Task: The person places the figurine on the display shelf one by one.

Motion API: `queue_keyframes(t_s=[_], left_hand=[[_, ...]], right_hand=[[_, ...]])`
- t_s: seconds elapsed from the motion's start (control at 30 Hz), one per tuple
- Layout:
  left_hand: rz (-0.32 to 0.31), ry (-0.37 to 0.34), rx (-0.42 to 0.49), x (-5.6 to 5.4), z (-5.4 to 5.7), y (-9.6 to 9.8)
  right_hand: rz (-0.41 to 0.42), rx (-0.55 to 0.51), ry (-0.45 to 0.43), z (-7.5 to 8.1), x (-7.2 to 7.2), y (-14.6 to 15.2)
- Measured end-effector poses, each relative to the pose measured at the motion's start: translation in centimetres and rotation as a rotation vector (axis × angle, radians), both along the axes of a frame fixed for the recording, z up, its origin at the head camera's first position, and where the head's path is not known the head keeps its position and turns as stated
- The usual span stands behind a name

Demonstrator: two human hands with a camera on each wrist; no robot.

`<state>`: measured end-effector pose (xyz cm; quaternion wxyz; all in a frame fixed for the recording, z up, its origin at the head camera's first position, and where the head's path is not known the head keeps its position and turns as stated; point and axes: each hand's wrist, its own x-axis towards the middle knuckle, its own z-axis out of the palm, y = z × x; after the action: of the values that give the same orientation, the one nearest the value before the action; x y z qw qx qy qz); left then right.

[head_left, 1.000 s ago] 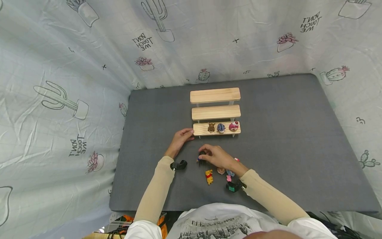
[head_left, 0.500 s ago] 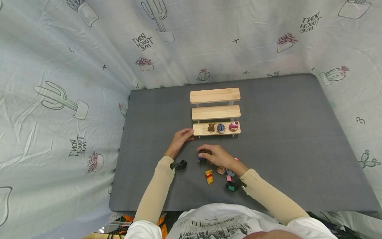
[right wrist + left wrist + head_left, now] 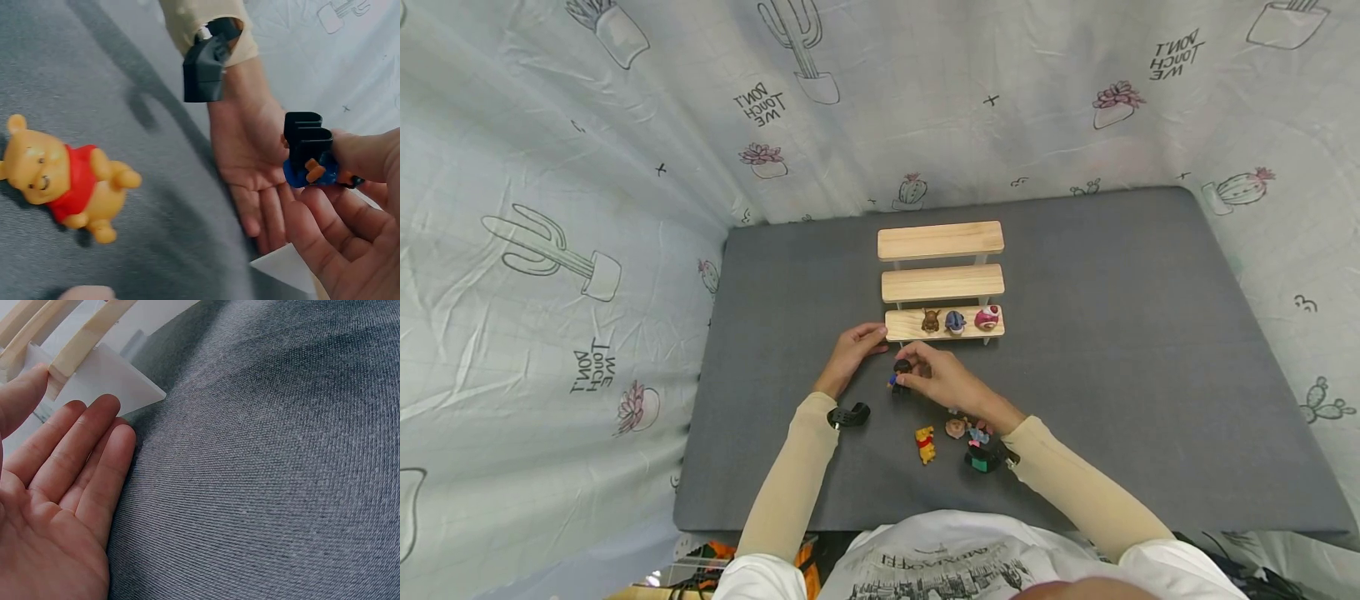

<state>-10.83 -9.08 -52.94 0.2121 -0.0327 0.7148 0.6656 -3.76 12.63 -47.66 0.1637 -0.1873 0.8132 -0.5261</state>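
Observation:
In the head view my right hand pinches a small toy figure with a dark head and blue top, just off the lowest step's left front. The right wrist view shows the figure's black legs pointing up toward the camera, its upper part between thumb and fingers. My left hand touches the left end of the wooden three-step stand. In the left wrist view its thumb meets the board's end, and its straight fingers lie beside the white side support.
The lowest step bears a brown figure, a blue-grey figure and a pink-and-white figure. A Winnie-the-Pooh figure lies on the grey table. More small figures lie near my right wrist, partly hidden.
My right hand has moved forward and slightly left toward the stand with the toy figure, whose head and blue top now show more. My left hand has stayed put.

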Motion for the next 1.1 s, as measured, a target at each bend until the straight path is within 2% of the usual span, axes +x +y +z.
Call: queue_keyframes(t_s=[0.33,0.67,1.1], left_hand=[[0.007,0.001,0.017,-0.1,-0.1,0.1],[0.005,-0.002,0.020,-0.1,-0.1,0.2],[0.001,0.006,0.004,0.2,-0.1,0.4]], right_hand=[[-0.021,-0.039,0.104,1.8,-1.4,0.5],[-0.028,-0.060,0.139,3.3,-2.3,1.0],[-0.068,-0.040,0.231,4.2,-3.9,1.5]])
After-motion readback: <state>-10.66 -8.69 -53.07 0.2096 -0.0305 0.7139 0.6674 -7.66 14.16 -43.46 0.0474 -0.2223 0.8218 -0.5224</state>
